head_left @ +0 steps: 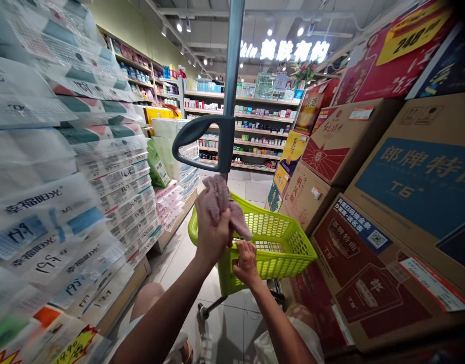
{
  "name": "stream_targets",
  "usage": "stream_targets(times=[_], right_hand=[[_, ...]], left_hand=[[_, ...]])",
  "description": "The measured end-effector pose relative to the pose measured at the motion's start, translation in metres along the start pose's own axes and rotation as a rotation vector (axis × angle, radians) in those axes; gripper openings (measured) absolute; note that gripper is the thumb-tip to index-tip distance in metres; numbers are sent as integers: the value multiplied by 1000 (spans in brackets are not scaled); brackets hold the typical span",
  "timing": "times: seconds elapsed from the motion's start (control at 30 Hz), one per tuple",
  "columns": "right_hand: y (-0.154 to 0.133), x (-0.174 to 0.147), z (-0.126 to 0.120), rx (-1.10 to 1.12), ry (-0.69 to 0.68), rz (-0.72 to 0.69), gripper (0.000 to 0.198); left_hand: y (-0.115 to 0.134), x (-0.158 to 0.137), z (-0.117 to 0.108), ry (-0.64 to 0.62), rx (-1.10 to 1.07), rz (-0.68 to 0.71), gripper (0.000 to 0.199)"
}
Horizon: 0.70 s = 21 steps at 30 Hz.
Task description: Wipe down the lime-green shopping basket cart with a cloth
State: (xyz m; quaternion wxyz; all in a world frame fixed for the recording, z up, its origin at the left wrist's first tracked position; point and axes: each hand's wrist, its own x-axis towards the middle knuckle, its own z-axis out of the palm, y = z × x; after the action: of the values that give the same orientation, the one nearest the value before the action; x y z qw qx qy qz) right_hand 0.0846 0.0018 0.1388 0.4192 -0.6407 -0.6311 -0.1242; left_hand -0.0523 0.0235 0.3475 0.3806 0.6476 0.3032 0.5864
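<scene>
A crumpled pinkish-grey cloth (240,220) is gripped in my left hand (213,225), at the near end of a lime-green shopping cart basket (285,247). The cloth lies around the lower part of the cart's grey pole (234,60), just under the dark grey loop handle (179,144). My right hand (247,263) has its fingers curled over the basket's near rim. Slotted walls of the basket show beyond both hands. Part of the pole behind the cloth is hidden.
Stacked tissue packs (118,177) rise close on the left. Cardboard drink cartons (414,167) are piled close on the right. Ahead, product shelves (251,116) cross the aisle's end. Pale floor tiles (230,323) and a cart wheel (204,311) show below.
</scene>
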Motion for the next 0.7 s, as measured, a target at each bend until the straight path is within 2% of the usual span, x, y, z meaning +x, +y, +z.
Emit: stream_targets(times=[0.1, 0.17, 0.23, 0.3, 0.53, 0.6, 0.7], right_hand=[[-1, 0, 1, -2, 13, -6, 54], [0, 0, 2, 10, 12, -16, 54], [2, 0, 1, 25, 4, -29, 55], [3, 0, 0, 31, -4, -41, 55], [0, 0, 0, 18, 25, -23, 58], [-1, 0, 1, 42, 39, -2, 53], [0, 1, 2, 111, 35, 24, 46]], left_hand=[[-14, -12, 14, 92, 331, 316, 64], [-39, -31, 19, 39, 484, 406, 70], [-63, -48, 21, 36, 564, 418, 76], [-75, -55, 21, 55, 575, 403, 80], [-61, -27, 15, 220, 504, 468, 75], [-71, -29, 7, 224, 548, 494, 70], [-92, -47, -13, 158, 584, 489, 60]])
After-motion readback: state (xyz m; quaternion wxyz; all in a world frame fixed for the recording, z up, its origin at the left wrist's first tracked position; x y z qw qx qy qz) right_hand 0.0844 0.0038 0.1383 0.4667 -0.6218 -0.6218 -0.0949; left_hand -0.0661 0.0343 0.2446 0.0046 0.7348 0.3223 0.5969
